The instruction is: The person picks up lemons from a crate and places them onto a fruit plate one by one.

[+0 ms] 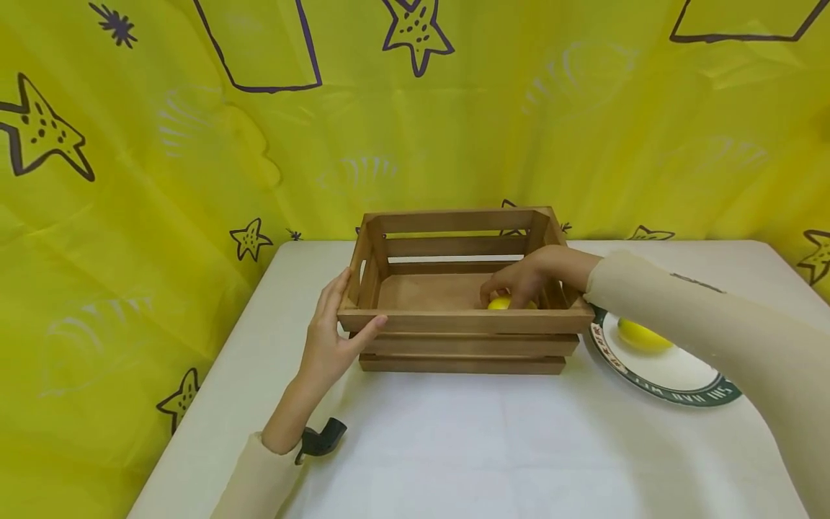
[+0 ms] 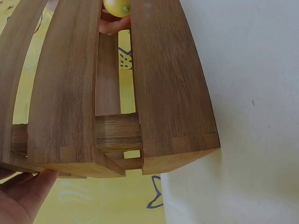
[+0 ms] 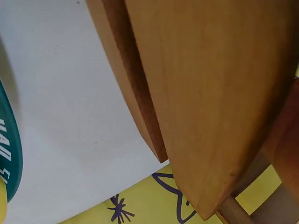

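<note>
A slatted wooden crate (image 1: pixel 463 321) stands in the middle of the white table. My right hand (image 1: pixel 521 282) reaches over the crate's right wall and its fingers curl round a yellow lemon (image 1: pixel 501 303) low inside, near the front right corner. The left wrist view shows that lemon (image 2: pixel 117 7) through the slats. My left hand (image 1: pixel 337 333) rests flat against the crate's left front corner, fingers straight, thumb on the front slat. A second lemon (image 1: pixel 642 336) lies on a white plate with a green rim (image 1: pixel 668 393) to the right of the crate.
A yellow curtain with star prints (image 1: pixel 194 144) hangs behind and to the left of the table (image 1: pixel 519 447). The right wrist view shows only the crate's outer wall (image 3: pixel 210 93), the tabletop and the plate's green rim (image 3: pixel 9 154).
</note>
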`<state>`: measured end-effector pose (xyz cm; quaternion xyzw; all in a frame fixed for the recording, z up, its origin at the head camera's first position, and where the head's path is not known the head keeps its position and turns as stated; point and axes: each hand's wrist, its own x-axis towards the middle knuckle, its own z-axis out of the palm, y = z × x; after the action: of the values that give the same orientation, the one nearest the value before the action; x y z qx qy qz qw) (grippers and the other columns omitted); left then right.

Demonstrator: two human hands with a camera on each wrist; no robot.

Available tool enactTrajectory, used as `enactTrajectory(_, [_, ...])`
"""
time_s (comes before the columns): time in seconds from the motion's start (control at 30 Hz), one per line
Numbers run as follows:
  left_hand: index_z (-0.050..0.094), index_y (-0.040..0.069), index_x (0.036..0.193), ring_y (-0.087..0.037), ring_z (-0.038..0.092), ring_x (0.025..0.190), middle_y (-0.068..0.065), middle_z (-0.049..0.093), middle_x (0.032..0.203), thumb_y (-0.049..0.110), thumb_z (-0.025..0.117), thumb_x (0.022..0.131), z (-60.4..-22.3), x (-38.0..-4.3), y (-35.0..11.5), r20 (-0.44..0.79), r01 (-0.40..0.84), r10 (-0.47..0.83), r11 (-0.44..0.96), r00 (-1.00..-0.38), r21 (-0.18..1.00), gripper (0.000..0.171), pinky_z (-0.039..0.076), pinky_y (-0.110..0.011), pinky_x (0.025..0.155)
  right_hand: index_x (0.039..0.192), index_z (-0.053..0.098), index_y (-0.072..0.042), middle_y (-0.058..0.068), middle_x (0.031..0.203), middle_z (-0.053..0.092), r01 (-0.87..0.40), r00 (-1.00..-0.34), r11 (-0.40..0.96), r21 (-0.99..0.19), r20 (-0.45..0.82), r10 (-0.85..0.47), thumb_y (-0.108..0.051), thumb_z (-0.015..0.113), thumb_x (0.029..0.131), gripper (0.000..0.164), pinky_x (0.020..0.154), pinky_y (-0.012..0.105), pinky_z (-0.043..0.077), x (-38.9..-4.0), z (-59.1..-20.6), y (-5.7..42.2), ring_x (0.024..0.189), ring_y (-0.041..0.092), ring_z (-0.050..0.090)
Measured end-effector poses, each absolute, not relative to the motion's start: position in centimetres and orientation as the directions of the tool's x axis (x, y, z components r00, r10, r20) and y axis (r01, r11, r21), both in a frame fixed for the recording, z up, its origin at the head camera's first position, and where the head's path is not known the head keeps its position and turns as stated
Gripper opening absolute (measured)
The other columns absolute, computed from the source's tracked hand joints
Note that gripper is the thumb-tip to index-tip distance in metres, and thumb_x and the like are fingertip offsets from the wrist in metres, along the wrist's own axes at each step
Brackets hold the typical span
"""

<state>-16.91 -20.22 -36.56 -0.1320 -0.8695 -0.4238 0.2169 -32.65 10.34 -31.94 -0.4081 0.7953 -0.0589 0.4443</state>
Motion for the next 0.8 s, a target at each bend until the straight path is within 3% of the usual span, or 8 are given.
enactTrajectory(0.27, [0.031, 0.006, 0.152, -0.036, 0.037, 0.138, -0.015, 0.035, 0.152, 0.023, 0.078, 0.083, -36.66, -16.97, -20.06, 0.485, 0.41, 0.045, 0.604, -0.874, 0.683, 0.086, 0.035, -0.062, 0.106, 0.116, 0.049, -0.011, 0.008, 0.107, 0.048, -0.551, -0.326, 0.688, -0.473, -0.636, -0.699, -0.034, 0.073, 0.083, 0.047, 0.074, 0.027, 0.041, -32.54, -31.98, 10.57, 0.092, 0.018, 0.048])
enactTrajectory(0.5, [0.03, 0.008, 0.153, -0.035, 0.037, 0.138, -0.014, 0.035, 0.152, 0.025, 0.078, 0.083, -36.64, -17.03, -20.24, 0.479, 0.404, 0.045, 0.608, -0.877, 0.683, 0.086, 0.034, -0.063, 0.106, 0.117, 0.048, -0.012, 0.009, 0.111, 0.048, -0.544, -0.382, 0.659, -0.52, -0.546, -0.746, -0.035, 0.075, 0.084, 0.048, 0.079, 0.031, 0.041, -32.48, -31.95, 10.42, 0.1, 0.022, 0.046])
enactTrajectory(0.8, [0.031, 0.006, 0.152, -0.036, 0.037, 0.138, -0.015, 0.036, 0.151, 0.025, 0.078, 0.083, -36.71, -17.08, -20.31, 0.494, 0.418, 0.049, 0.609, -0.868, 0.674, 0.086, 0.034, -0.063, 0.106, 0.119, 0.052, -0.011, 0.006, 0.105, 0.055, -0.622, -0.41, 0.567, -0.54, -0.392, -0.823, -0.026, 0.072, 0.085, 0.042, 0.079, 0.032, 0.044, -32.0, -31.65, 10.59, 0.092, 0.02, 0.051])
